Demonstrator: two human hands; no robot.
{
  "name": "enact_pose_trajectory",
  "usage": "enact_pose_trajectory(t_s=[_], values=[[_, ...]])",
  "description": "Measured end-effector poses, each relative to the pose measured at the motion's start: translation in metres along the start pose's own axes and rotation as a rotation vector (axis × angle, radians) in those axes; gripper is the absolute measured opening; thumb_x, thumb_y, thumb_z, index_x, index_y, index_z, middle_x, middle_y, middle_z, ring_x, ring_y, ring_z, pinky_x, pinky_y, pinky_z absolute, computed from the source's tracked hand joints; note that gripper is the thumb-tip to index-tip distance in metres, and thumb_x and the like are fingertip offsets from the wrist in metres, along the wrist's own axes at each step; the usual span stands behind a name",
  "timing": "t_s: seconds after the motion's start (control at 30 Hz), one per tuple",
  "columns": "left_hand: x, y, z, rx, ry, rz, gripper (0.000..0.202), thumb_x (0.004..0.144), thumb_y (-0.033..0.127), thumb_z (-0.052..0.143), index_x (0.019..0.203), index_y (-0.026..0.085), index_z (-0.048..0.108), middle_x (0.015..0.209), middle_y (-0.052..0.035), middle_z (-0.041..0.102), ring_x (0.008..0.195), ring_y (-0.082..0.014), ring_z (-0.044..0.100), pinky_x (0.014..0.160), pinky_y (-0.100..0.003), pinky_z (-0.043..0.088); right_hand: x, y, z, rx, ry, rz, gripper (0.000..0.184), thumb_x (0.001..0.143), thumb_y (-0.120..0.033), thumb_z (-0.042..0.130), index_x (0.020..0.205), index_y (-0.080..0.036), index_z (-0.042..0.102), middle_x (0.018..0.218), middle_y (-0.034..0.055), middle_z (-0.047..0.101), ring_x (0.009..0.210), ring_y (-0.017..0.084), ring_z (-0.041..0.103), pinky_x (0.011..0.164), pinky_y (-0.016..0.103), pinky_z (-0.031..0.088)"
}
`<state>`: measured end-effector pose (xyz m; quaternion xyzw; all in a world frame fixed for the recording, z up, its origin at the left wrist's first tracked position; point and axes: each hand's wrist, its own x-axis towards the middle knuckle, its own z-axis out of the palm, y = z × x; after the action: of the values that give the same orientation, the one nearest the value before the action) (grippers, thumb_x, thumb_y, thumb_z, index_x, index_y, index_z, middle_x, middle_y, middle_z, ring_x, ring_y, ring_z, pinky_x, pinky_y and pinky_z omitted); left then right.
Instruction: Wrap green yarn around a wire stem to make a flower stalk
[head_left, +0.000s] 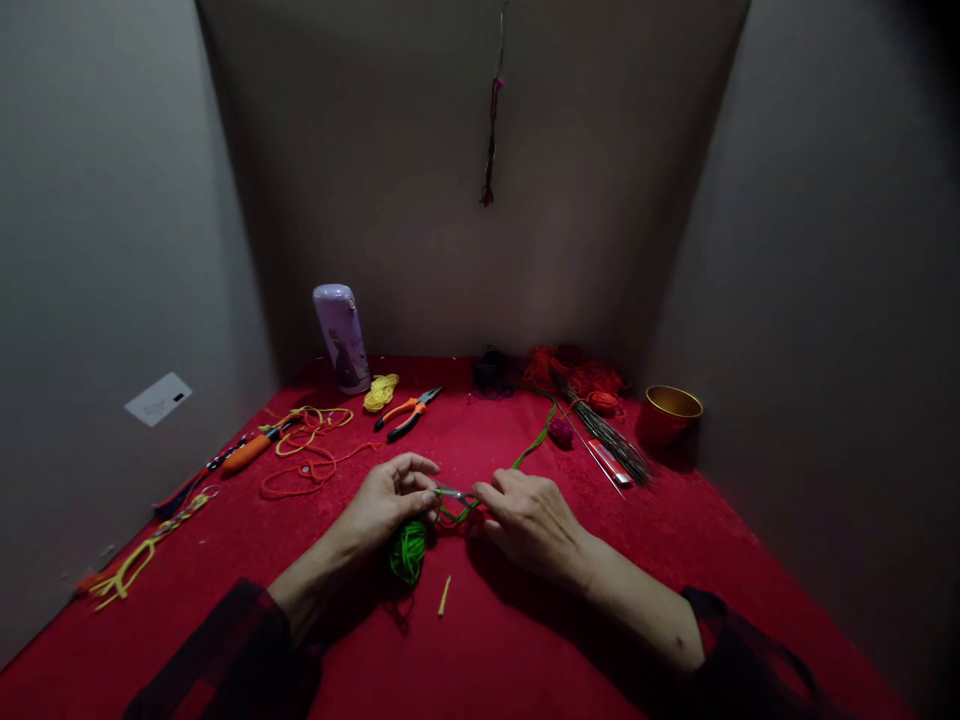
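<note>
My left hand [386, 505] is pinched closed on green yarn [457, 515] and one end of a slim silver metal tool [454, 493]. The other end of the tool runs into the closed fingers of my right hand [529, 515], with the strand looping just below. My fingers cover much of the tool, so its exact kind is unclear. A bright green yarn ball [408, 551] hangs or rests under my left palm. Beyond my right hand, a green strand [536, 445] stretches back over the red cloth. A short yellow snippet [444, 596] lies nearer me.
Orange-handled pliers [409, 412], yellow yarn [381, 392] and a purple case [343, 338] stand behind. Left lie an orange-handled tool [247, 453], loose cords [311, 470] and a braid [180, 515]. Right are red yarn [589, 378], thin wires [611, 440] and a gold-lined cup [667, 415].
</note>
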<state>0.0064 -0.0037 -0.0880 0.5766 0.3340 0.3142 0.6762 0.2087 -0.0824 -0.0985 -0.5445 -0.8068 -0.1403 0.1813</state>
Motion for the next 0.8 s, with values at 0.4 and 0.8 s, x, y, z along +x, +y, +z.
enact_pose_trajectory(t_s=[0.4, 0.8], values=[[0.001, 0.003, 0.001, 0.068, 0.149, 0.044, 0.035, 0.06, 0.025, 0.074, 0.088, 0.014, 0.054, 0.068, 0.0013, 0.06, 0.055, -0.0144, 0.063, 0.053, -0.024, 0.047, -0.001, 0.011, -0.001, 0.013, -0.075, 0.115, 0.013, 0.09, -0.015, 0.046, 0.093, -0.019, 0.057, 0.078, 0.002, 0.057, 0.066, 0.014, 0.048, 0.056, 0.029, 0.022], [0.0, 0.013, 0.005, 0.085, 0.25, 0.182, 0.032, 0.063, 0.028, 0.074, 0.087, 0.014, 0.058, 0.07, 0.0007, 0.062, 0.058, -0.0134, 0.062, 0.06, -0.026, 0.049, 0.058, 0.039, 0.011, -0.101, -0.192, 0.108, 0.015, 0.091, -0.014, 0.045, 0.094, -0.015, 0.059, 0.086, 0.0084, 0.057, 0.075, 0.018, 0.051, 0.06, 0.029, 0.032]])
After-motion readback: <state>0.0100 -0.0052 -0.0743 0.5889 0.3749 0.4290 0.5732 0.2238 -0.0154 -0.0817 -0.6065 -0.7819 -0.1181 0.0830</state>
